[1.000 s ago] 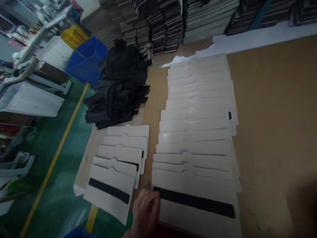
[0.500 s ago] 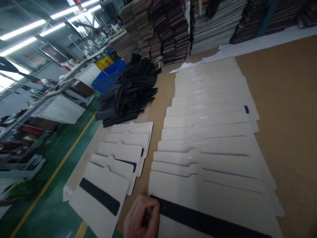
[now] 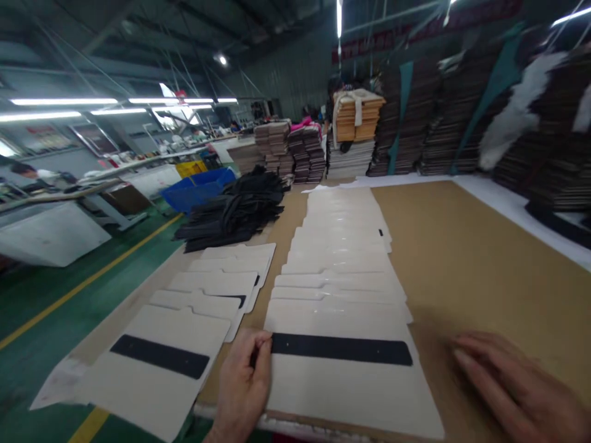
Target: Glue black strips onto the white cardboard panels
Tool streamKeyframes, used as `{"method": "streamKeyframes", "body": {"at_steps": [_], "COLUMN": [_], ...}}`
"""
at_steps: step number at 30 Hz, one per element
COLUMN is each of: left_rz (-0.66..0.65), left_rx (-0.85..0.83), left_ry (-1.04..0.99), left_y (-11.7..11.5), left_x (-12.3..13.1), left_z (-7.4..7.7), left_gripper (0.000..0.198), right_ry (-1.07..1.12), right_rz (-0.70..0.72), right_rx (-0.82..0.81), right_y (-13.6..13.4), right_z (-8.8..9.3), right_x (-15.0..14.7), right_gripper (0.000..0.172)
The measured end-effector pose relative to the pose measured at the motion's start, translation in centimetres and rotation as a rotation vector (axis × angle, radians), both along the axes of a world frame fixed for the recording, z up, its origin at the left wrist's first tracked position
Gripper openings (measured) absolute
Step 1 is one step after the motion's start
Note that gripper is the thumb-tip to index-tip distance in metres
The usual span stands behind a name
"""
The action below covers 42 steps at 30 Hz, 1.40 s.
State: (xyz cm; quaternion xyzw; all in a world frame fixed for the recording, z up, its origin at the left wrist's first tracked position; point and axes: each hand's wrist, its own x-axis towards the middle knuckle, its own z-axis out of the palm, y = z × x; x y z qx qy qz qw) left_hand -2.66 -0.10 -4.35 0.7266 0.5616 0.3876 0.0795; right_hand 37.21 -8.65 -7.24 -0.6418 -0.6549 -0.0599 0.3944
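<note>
My left hand [image 3: 242, 384] rests at the left end of a black strip [image 3: 341, 349] that lies across the nearest white card [image 3: 351, 394], fingers curled and pinched on the strip's end. My right hand [image 3: 512, 384] lies flat on the brown table [image 3: 484, 264] to the right of that card, fingers stretched out and holding nothing. Behind the near card, a long overlapping row of white cards [image 3: 341, 258] runs away from me. A shorter row of white cards [image 3: 217, 283] lies to the left; its nearest card carries another black strip [image 3: 159, 355].
A heap of loose black strips [image 3: 235, 209] sits at the table's far left. Blue bins [image 3: 196, 187] stand beyond it. Tall stacks of dark boards [image 3: 438, 117] line the back and right. A green floor with a yellow line [image 3: 87, 283] runs on the left.
The view has tilted up, showing the hall. My right hand has come into view, flat on the table. My left hand stays at the strip's left end.
</note>
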Motion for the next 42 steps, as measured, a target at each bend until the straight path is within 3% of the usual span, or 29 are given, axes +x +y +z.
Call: {"method": "streamKeyframes", "body": {"at_steps": [3,8,14,24,36,42], "left_rz": [0.019,-0.010,-0.042,0.019,0.074,0.092], "left_rx": [0.099,0.162,0.116,0.086,0.063,0.021], "left_ry": [-0.015,0.012,0.027,0.025,0.040,0.104], "left_y": [0.2,0.6,0.8,0.8,0.0,-0.1], "left_x": [-0.2,-0.7,-0.9,-1.0,-0.4,-0.2], "left_z": [-0.2,-1.3,-2.4,-2.6,-1.3,-1.6], "left_gripper": [0.017,0.020,0.021,0.023,0.021,0.023], "right_ry": [-0.091,-0.079,-0.086,-0.044,-0.152,-0.224], "right_rz": [0.129,0.074,0.050,0.141,0.176,0.176], "right_rx": [0.037,0.040,-0.001,0.045,0.124,0.242], "right_y": [-0.7,-1.7,-2.0,-2.4,-2.1,-1.4], "right_z": [0.4,-0.3,-1.1,-0.8,-1.6,-1.5], "right_x": [-4.7,-8.1,-8.5,-8.6,-7.5,-7.3], "right_gripper": [0.031,0.027,0.024,0.015,0.018,0.025]}}
